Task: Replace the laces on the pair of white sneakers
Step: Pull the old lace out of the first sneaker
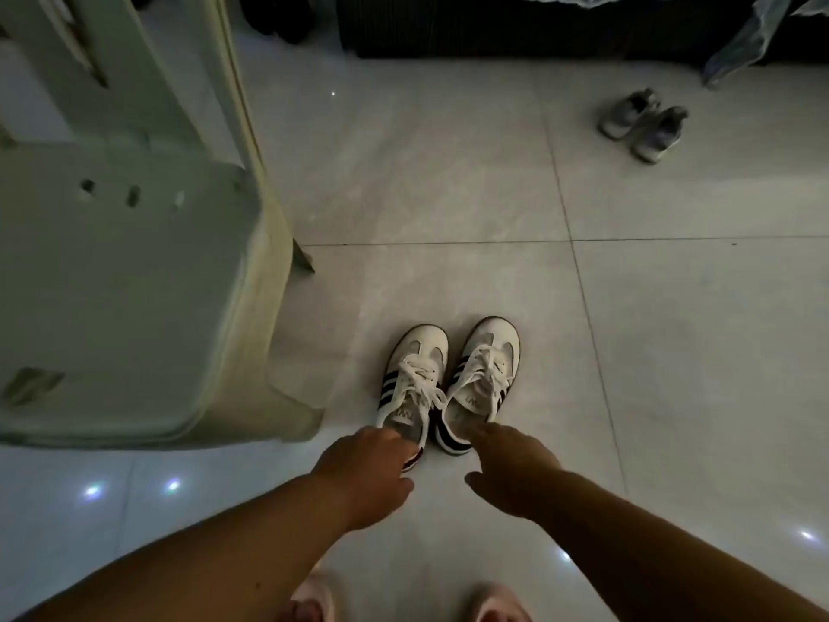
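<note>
Where the left hand (368, 460) meets the heel of the left sneaker (419, 345), its fingers (388, 437) bend down over the collar. Their tips are hidden, so I cannot tell whether they grasp it or only rest there. The right hand (511, 469) has its fingers stretched forward and released, the tips touching the heel rim of the right sneaker (493, 338), the thumb spread apart to the side. Both forearms are bare and rise from the bottom edge.

The 2 sneakers stand just beside each other on the tiled floor (673, 352), toes pointing away. They are white with dark side stripes, and white laces (419, 381) are threaded and loosely tied on each.

A pale plastic cabinet (134, 285) stands on the left, its near corner close to the left sneaker. 2 pink slippers (314, 599) show at the bottom edge between the forearms. A pair of gray shoes (641, 125) sits well apart at the far right. Dark furniture (493, 24) runs along the top, with a pale cloth (753, 38) hanging at its right end.
</note>
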{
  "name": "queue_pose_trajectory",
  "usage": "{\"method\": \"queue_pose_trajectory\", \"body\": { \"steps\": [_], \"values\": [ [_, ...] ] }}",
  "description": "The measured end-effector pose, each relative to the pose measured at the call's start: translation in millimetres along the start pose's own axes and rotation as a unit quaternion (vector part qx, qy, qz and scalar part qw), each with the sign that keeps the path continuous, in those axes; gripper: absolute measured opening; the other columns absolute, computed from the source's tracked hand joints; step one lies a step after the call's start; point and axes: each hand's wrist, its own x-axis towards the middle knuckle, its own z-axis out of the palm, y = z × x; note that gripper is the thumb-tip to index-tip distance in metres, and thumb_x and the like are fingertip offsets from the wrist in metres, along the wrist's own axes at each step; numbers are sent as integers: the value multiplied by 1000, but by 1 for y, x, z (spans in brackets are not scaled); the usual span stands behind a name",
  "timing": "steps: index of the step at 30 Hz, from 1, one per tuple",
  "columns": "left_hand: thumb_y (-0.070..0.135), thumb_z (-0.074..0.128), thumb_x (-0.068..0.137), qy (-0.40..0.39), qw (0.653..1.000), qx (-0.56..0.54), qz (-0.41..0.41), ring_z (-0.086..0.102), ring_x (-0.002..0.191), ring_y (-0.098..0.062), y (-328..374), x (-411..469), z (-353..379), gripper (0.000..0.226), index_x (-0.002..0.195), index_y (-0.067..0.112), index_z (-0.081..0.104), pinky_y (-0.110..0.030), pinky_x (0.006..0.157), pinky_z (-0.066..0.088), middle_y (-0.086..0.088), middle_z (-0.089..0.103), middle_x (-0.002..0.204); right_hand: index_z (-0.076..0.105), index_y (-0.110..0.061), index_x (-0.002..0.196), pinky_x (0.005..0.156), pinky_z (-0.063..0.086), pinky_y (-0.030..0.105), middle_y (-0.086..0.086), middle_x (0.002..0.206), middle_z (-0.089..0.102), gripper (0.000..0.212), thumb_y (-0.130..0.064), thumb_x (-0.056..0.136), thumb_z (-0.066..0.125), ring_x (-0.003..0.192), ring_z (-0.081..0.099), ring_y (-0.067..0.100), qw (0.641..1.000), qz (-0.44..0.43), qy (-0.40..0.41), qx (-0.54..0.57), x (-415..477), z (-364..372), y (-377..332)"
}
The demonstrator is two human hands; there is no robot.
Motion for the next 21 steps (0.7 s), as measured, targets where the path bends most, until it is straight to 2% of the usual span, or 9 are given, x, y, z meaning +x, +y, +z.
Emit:
{"method": "queue_pose_trajectory", "body": {
  "steps": [4,8,11,14,17,19,21],
  "values": [
    [38,48,92,-65,992,107,22,42,125,-26,-24,33,19,46,134,21,41,-38,101,37,-4,42,139,23,-25,150,105,41,36,2,148,40,74,-39,89,62,129,45,23,999,-14,-45,-10,35,20,18],
    [38,51,91,-135,974,170,65,42,125,-29,-42,65,37,54,140,22,33,-43,100,32,-9,44,139,25,-24,149,105,41,32,3,146,43,73,-41,89,62,129,46,21,998,-21,-60,16,68,42,28],
    [39,60,87,-159,964,193,90,40,126,-31,-52,85,51,65,142,22,30,-46,101,33,-10,41,141,26,-21,148,104,42,32,5,143,45,75,-45,87,63,127,48,22,998,-16,-57,27,87,54,26],
    [31,65,87,-163,960,212,82,38,128,-33,-47,97,59,68,143,14,30,-47,99,37,-13,37,144,37,-18,142,103,43,33,9,134,52,59,-39,91,59,121,52,24,998,8,-58,15,97,55,24],
    [19,42,100,-151,964,209,64,37,130,-35,-37,97,58,46,143,6,33,-43,104,32,-18,38,145,49,-14,132,101,44,29,8,127,57,39,-31,96,52,115,55,21,997,30,-53,44,92,46,26],
    [15,37,100,-95,976,185,60,50,115,-38,-32,92,53,34,130,5,47,-46,95,40,-21,53,128,51,-14,129,100,45,29,8,125,58,35,-28,97,49,114,56,21,997,35,-31,54,82,39,26],
    [12,41,96,-42,985,158,49,57,102,-36,-27,83,44,27,119,7,54,-45,86,45,-17,60,113,53,-16,127,96,46,28,7,122,59,33,-29,96,50,112,57,21,998,34,-3,49,69,27,25]
  ]
}}
